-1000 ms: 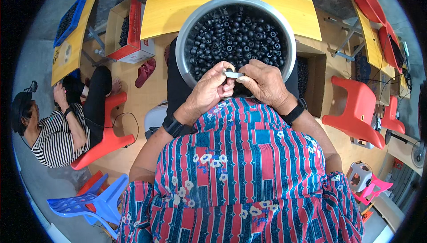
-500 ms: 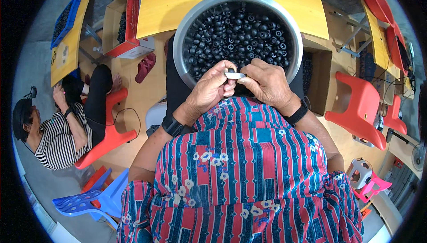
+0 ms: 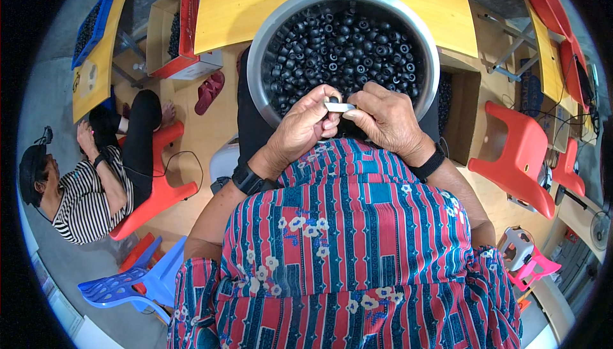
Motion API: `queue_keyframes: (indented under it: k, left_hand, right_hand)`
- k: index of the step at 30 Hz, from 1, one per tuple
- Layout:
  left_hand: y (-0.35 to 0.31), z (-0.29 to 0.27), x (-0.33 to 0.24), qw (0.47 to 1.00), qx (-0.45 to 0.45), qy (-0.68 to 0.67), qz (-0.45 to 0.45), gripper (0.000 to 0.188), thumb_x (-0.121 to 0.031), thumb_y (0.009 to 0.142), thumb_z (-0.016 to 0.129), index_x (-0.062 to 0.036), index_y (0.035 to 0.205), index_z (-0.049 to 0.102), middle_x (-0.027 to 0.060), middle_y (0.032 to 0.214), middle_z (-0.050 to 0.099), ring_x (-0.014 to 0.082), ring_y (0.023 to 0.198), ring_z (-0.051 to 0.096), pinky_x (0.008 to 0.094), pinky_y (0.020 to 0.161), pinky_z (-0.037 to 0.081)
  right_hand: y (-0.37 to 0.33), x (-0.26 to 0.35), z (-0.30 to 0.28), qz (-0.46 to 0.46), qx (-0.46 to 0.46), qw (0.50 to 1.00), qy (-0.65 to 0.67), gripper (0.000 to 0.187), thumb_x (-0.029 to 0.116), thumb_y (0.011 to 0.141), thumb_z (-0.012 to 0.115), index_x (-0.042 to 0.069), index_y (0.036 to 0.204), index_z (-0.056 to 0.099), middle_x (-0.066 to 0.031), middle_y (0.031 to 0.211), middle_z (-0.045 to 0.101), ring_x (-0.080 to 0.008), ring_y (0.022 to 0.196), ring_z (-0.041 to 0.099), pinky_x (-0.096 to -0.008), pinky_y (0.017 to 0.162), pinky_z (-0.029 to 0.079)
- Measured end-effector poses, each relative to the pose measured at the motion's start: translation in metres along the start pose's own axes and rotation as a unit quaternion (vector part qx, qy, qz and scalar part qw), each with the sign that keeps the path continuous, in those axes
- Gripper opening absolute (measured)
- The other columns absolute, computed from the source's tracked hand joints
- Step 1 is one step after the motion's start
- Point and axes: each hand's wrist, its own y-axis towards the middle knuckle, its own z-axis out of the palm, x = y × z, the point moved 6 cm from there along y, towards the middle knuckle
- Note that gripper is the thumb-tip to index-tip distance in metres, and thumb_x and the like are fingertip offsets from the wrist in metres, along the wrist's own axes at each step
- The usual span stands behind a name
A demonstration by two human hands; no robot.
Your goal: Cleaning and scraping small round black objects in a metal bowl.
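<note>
a wide metal bowl (image 3: 255, 71) is set in front of the person, and its near rim is partly hidden by the left hand (image 3: 305, 122) and the right hand (image 3: 386, 122). it is loaded with loose black pieces (image 3: 348, 49). over the bowl's near side, a small black piece (image 3: 333, 100) is pinched between the thumb and fingers of the left hand, partly covered by them. a pale flat strip (image 3: 340, 107) is gripped in the right hand, its free end brought to the piece; whether the two touch cannot be told. to the right of the bowl, an open brown carton (image 3: 465, 116) and, farther out, a red stool (image 3: 520, 154) are seen; to the left, a red-sided cardboard box (image 3: 189, 23) and a red sandal (image 3: 209, 92). the near edge of a yellow table (image 3: 220, 10) is overlapped by the bowl. the floor (image 3: 214, 133) is tan. at far left, a blue tray (image 3: 76, 61) is placed on a second table (image 3: 96, 81), and a co-worker (image 3: 96, 202) is seated beside it.
</note>
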Motion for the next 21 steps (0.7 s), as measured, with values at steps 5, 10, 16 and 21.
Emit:
queue_keyframes:
  k: [5, 10, 16, 21]
  left_hand:
    - [-0.001, 0.009, 0.000, 0.999, -0.014, 0.031, -0.019, 0.027, -0.032, 0.103, 0.047, -0.0067, 0.113, 0.047, -0.0016, 0.085, 0.044, 0.0068, 0.070, 0.038, 0.0217, 0.063, 0.033]
    - [-0.003, 0.005, 0.001, 0.999, -0.007, 0.016, -0.031, 0.027, -0.032, 0.104, 0.044, -0.0066, 0.113, 0.049, -0.0004, 0.087, 0.047, 0.0076, 0.071, 0.040, 0.0222, 0.062, 0.034]
    - [0.009, 0.010, -0.032, 0.996, -0.048, 0.079, 0.004, 0.024, -0.030, 0.104, 0.047, -0.0072, 0.110, 0.051, 0.0021, 0.096, 0.054, 0.0063, 0.072, 0.043, 0.0190, 0.060, 0.035]
    - [0.024, 0.016, -0.068, 0.934, -0.132, 0.327, 0.052, 0.014, -0.020, 0.099, 0.057, -0.0071, 0.104, 0.059, -0.0015, 0.087, 0.053, 0.0041, 0.065, 0.041, 0.0188, 0.055, 0.033]
  right_hand:
    - [-0.003, -0.006, -0.002, 0.027, -0.042, 0.999, -0.010, 0.022, 0.029, 0.088, 0.067, 0.008, 0.085, 0.062, -0.0118, 0.076, 0.057, -0.0337, 0.071, 0.060, -0.0421, 0.061, 0.049]
    - [-0.005, -0.016, -0.010, 0.086, -0.097, 0.991, 0.028, 0.018, 0.023, 0.088, 0.067, 0.004, 0.089, 0.065, -0.0153, 0.080, 0.061, -0.0366, 0.077, 0.062, -0.0430, 0.066, 0.049]
    - [-0.006, -0.014, -0.017, 0.103, -0.114, 0.985, 0.084, 0.018, 0.018, 0.089, 0.064, 0.000, 0.092, 0.065, -0.0175, 0.082, 0.061, -0.0367, 0.077, 0.060, -0.0400, 0.070, 0.049]
    - [-0.004, -0.014, -0.026, 0.101, -0.148, 0.976, 0.123, 0.018, 0.016, 0.090, 0.064, -0.002, 0.091, 0.065, -0.0169, 0.083, 0.063, -0.0325, 0.078, 0.062, -0.0372, 0.073, 0.049]
